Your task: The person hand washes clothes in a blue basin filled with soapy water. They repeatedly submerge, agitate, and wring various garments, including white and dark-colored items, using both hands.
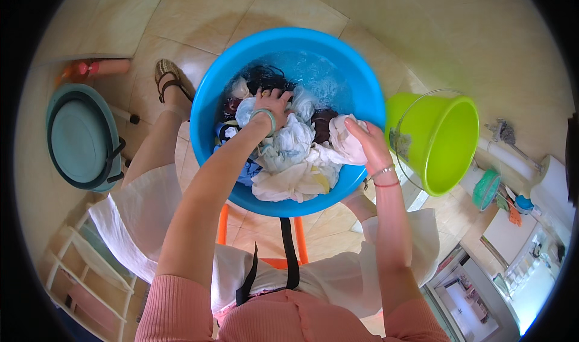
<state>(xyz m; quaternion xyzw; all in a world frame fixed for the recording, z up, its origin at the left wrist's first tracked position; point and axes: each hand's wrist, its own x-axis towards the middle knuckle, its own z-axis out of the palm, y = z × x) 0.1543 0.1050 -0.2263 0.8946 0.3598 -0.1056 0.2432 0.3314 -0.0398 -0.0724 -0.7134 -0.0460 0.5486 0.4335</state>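
A large blue basin (208,101) holds water and a heap of wet clothes. My left hand (274,104), with a pale green bangle at its wrist, presses down on the heap with its fingers spread; it lies between dark cloth (262,76) and a wet white garment (292,138). At the basin's right side my right hand (371,146) is closed on a pale pinkish-white cloth (347,138), between thumb and fingers. Cream and yellowish cloth (289,184) bunches at the near wall. Bubbling water (319,76) shows at the far right inside the basin.
A lime green bucket (455,146) with a wire handle leans just right of the basin. Grey-green nested basins (84,137) stand at the left by the wall. An orange-legged stool (300,239) is beneath me. A white rack (90,275) stands at the lower left.
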